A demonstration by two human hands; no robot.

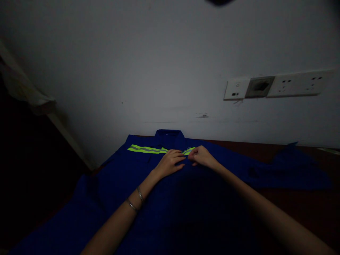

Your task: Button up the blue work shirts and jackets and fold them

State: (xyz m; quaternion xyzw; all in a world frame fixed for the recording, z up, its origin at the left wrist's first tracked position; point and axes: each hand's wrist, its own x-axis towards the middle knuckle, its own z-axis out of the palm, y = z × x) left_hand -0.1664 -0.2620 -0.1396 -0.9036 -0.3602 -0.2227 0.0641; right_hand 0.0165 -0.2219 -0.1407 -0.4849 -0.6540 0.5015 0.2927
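Note:
A blue work jacket lies spread out, its collar toward the wall and its sleeves out to both sides. Across its chest runs a yellow-green reflective strip with a grey band. My left hand rests on the jacket front at the strip, fingers stretched out and lying flat. Just right of it, my right hand is closed in a pinch at the strip near the front opening. What its fingertips hold is hidden, and the dim light blurs the detail there.
The jacket lies on a dark reddish-brown table against a pale wall. Socket panels are set in the wall at the right. A light cloth hangs at the left beside a dark area.

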